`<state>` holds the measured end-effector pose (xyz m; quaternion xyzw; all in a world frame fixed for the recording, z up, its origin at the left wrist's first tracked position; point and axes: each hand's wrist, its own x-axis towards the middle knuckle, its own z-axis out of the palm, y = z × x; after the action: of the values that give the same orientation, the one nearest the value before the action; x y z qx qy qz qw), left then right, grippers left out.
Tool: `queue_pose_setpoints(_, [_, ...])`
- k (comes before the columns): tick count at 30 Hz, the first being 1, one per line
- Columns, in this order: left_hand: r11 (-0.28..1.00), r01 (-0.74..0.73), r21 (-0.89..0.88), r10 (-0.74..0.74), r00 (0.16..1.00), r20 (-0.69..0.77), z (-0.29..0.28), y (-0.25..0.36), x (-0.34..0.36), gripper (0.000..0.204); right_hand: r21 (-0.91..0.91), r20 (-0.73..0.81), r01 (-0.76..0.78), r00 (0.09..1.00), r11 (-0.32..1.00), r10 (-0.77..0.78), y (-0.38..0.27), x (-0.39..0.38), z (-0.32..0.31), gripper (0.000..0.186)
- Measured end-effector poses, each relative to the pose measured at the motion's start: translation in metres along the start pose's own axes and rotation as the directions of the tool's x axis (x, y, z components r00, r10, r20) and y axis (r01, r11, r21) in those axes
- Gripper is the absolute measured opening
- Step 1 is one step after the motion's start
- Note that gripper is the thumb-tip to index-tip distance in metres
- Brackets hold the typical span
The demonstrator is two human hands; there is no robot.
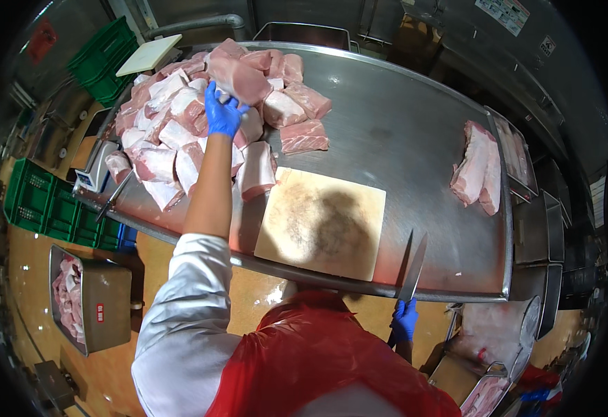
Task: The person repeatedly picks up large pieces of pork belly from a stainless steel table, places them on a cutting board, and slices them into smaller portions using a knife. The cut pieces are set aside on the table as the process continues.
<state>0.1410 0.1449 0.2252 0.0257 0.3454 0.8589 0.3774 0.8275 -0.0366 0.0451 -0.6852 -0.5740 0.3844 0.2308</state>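
Observation:
My left hand (223,116), in a blue glove, reaches out to the pile of raw pork pieces (174,134) at the table's far left. Its fingers curl at the near end of a thick pork piece (241,80) that lies over the others; part of the grip is hidden. Low on the right, my right hand (405,318), also gloved in blue, is closed around the handle of a knife (414,267). The blade points up and away over the table's front edge. Between my arms lies a stained white cutting board (297,247) with a shadow across it.
Two long pork slabs (475,167) lie on the steel table (387,111) at the right. Another knife (114,197) and a scale (95,167) sit at the left edge. Green crates (36,198) and a steel meat bin (109,299) stand beside the table.

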Motion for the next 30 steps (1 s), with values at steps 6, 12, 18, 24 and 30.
queue_pose_setpoints(6, [0.102,-0.48,0.871,0.132,0.875,0.466,-0.043,-0.177,0.012,0.045,0.211,-0.1,-0.053,0.992,0.976,0.075,0.008,0.023,-0.014,0.013])
queue_pose_setpoints(12, [-0.062,-0.556,0.829,-0.363,0.786,0.5,0.027,-0.353,-0.096,0.069,0.308,-0.286,0.0,0.954,0.951,0.093,0.073,0.086,-0.066,0.016])
queue_pose_setpoints(18, [-0.196,-0.697,0.69,-0.494,0.678,0.544,0.186,-0.557,-0.139,0.099,0.558,-0.278,-0.123,0.904,0.821,0.324,0.114,0.14,-0.155,0.017])
queue_pose_setpoints(24, [-0.401,-0.739,0.541,-0.584,0.661,0.471,0.312,-0.726,-0.201,0.132,0.603,-0.158,-0.255,0.891,0.756,0.427,0.136,0.163,-0.182,0.019])
queue_pose_setpoints(30, [-0.76,-0.496,0.42,-0.387,0.864,0.321,0.387,-0.812,-0.233,0.15,0.533,-0.139,-0.314,0.884,0.786,0.447,0.143,0.163,-0.209,0.021])
